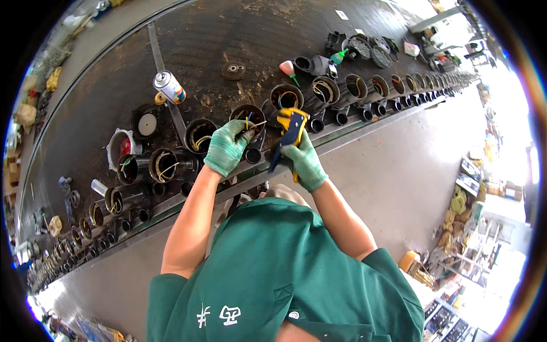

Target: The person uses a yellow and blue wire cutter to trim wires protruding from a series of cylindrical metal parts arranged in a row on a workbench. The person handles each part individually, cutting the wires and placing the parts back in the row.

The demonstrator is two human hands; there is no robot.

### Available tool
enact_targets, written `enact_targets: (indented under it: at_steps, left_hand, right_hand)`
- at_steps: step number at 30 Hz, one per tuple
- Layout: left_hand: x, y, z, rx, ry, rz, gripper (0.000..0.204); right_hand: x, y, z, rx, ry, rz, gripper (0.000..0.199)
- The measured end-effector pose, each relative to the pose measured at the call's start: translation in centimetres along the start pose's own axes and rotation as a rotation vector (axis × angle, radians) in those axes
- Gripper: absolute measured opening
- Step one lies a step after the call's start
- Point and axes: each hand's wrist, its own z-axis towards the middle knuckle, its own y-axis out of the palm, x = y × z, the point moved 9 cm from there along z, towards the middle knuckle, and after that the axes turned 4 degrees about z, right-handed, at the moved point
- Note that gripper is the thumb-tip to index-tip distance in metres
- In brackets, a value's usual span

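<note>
My left hand [225, 149], in a green knit glove, is closed at the near rim of a dark cylindrical housing [237, 112]. Its fingertips pinch thin wires [257, 123]; a blue end and a pale end stick out. My right hand [308, 162], gloved alike, is wrapped round a wire stripper [294, 130] with yellow and dark blue parts. The stripper's jaw end points up and away, just right of the wires and apart from them. Left of this housing stands another housing [199, 135] with yellowish wires inside.
A long row of similar housings [325, 91] lines the near edge of the dark workbench [228, 34]. On it stand a spray can [169, 86], a round metal flange [233, 70], a red-tipped squeeze bottle [289, 69] and a green one [339, 56]. Dark covers [370, 48] pile up at the far right.
</note>
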Motion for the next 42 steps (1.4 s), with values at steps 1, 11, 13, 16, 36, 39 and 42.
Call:
enact_targets:
  at_steps: [1, 11, 13, 16, 36, 39, 42]
  left_hand:
    - [0.4, 0.5, 0.0, -0.03, 0.012, -0.034, 0.021]
    - [-1.7, 1.9, -0.8, -0.04, -0.118, -0.441, 0.016]
    - [-1.9, 2.2, -0.7, -0.066, -0.128, -0.481, 0.015]
    - [-1.7, 2.3, -1.1, -0.105, -0.131, -0.517, 0.018]
    - [-0.4, 1.2, -1.0, -0.244, -0.124, -0.444, 0.01]
    - [-0.5, 1.3, -0.9, -0.271, -0.118, -0.445, 0.011]
    - [-0.8, 1.3, -1.0, -0.277, -0.153, -0.507, 0.013]
  right_hand:
    - [-0.6, -0.2, 0.6, 0.07, -0.061, -0.109, 0.065]
    - [1.3, 0.5, -2.4, -0.014, 0.199, 0.056, 0.058]
    - [2.3, 0.7, -3.1, -0.048, 0.246, 0.089, 0.06]
    - [2.5, 2.3, -3.7, -0.085, 0.268, 0.226, 0.061]
    - [1.4, 2.0, -2.6, -0.372, 0.381, 0.252, 0.061]
    - [1.7, 1.2, -2.0, -0.376, 0.314, 0.142, 0.058]
    - [1.2, 1.7, -2.1, -0.336, 0.284, 0.129, 0.058]
